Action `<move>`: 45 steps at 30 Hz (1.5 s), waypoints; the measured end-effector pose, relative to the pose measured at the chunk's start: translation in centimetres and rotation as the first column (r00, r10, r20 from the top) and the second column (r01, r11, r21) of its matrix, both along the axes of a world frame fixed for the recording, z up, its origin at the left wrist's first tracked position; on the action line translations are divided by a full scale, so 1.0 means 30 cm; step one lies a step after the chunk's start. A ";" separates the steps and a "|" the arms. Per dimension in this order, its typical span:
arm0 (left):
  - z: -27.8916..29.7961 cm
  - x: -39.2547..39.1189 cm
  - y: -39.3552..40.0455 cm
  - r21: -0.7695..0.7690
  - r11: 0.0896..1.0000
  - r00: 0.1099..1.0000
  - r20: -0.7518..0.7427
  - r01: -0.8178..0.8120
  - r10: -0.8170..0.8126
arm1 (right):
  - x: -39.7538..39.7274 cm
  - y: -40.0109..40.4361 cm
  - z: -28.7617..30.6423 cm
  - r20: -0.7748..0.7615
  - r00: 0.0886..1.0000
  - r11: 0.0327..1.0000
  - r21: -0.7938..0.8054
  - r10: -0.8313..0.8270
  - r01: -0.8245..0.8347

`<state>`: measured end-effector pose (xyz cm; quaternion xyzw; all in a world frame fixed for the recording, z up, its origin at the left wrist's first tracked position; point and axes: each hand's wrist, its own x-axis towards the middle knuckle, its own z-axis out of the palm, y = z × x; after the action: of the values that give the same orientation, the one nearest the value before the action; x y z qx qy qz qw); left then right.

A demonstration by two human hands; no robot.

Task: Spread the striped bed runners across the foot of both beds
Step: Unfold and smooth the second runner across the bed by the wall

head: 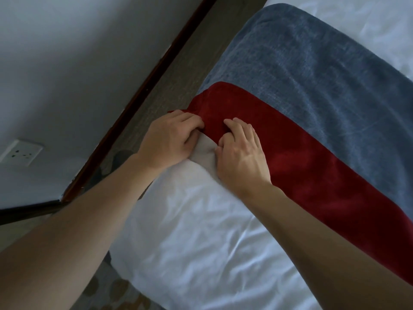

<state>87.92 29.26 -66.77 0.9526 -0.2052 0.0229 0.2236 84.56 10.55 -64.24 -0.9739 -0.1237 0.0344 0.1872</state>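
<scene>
Striped bed runner [312, 121], a plush band of blue-grey and deep red velour, lies across the white-sheeted bed [201, 242] and reaches its left edge, beside the strip of wood-look floor [178, 70] and the dark skirting board [138, 95]. Only one bed and one runner in view; no telling how the second stands.

Left hand [172, 139]: fingers curled, gripping the red stripe's end where it bunches at the mattress edge. Right hand [241, 157]: fingers bent, tips digging into the red cloth just beside the left; thumb hidden, so whether it pinches from beneath cannot be told. A pale grey fold [204, 151], likely the runner's backing or the sheet, shows between the two hands.

Step in hand, as judged: squaring off and smoothing the runner's end at this side.

Notes for doing it well:
- Pull outward and down over the edge with both hands evenly, so the red-blue seam stays straight across the bed.
- Flatten the bunched corner; turn the pale fold under so none shows.
- Velour pile drags on cotton: lift slightly rather than slide, or the sheet below will wrinkle further.
- Check the overhang afterwards against the far side, out of view here.

White wall socket [21, 152] low at left.
</scene>
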 end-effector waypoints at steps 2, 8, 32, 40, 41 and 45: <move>0.022 -0.031 -0.032 -0.008 0.997 0.996 -0.022 0.083 -0.083 | -0.010 0.002 0.020 0.054 0.998 0.999 0.021 -0.028 0.027; 0.048 -0.076 -0.033 0.008 0.989 0.986 0.083 0.147 -0.147 | -0.049 0.004 0.049 0.006 1.000 0.999 -0.030 0.031 -0.031; 0.042 -0.219 0.063 0.133 0.976 0.984 0.017 0.172 -0.175 | -0.250 -0.024 0.055 0.153 0.987 0.995 -0.091 0.039 -0.026; 0.039 -0.259 0.048 0.144 0.986 0.996 0.007 0.083 -0.085 | -0.319 -0.098 0.038 0.111 0.993 0.986 -0.155 -0.046 0.063; 0.045 -0.261 0.036 0.145 0.988 0.998 0.006 0.059 -0.061 | -0.333 -0.121 0.041 0.109 0.991 0.981 -0.169 -0.074 0.092; 0.098 -0.279 -0.054 0.203 0.978 0.997 0.031 0.058 -0.065 | -0.381 -0.186 0.051 0.125 0.983 0.965 -0.211 -0.133 0.157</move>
<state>79.54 27.65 -63.81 0.9629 -0.2400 0.0128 0.1227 73.13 4.96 -62.71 -0.9955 -0.0574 -0.0194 0.0731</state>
